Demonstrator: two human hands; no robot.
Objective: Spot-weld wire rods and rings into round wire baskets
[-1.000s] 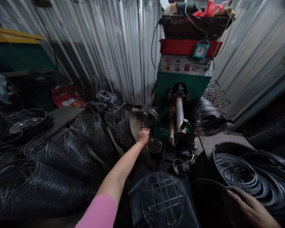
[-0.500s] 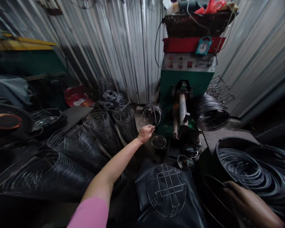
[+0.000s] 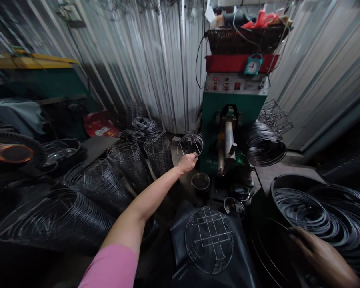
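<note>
Green-bodied machine (image 3: 208, 106): pale characters low on its front, partly covered by shadow, not legible. Control panel (image 3: 246, 84) carries a small lit red lamp and a red switch; its markings are too small to read. Teal clock (image 3: 253, 65) against the red band above the panel; numerals too small to make out. Red dish-like item (image 3: 93, 122), far left, bears a whitish printed patch, wording unreadable.

Containers. Dark woven basket (image 3: 243, 43) on top of the machine: coral-red item (image 3: 261, 20) and other mixed articles. Large dark tub (image 3: 294, 182), right side: many loose wire rings (image 3: 303, 208), overlapping. Dark round pan (image 3: 81, 154), left: shiny pieces, not identifiable.

Hands. Left hand (image 3: 188, 163), arm extended, pink sleeve: fingers closed on the lower edge of a wire ring frame (image 3: 190, 143), which is tilted up, just left of the machine's base; straight crosswires span it. Right hand (image 3: 313, 244), dark and blurred, beside the tub: fingertips narrowed on a thin wire hoop (image 3: 279, 223).

Round wire rack (image 3: 210, 236), gridded, lies on the black apron (image 3: 180, 260) between the two arms. Tall stacks of wire rings (image 3: 126, 160) lean in a row at left
</note>
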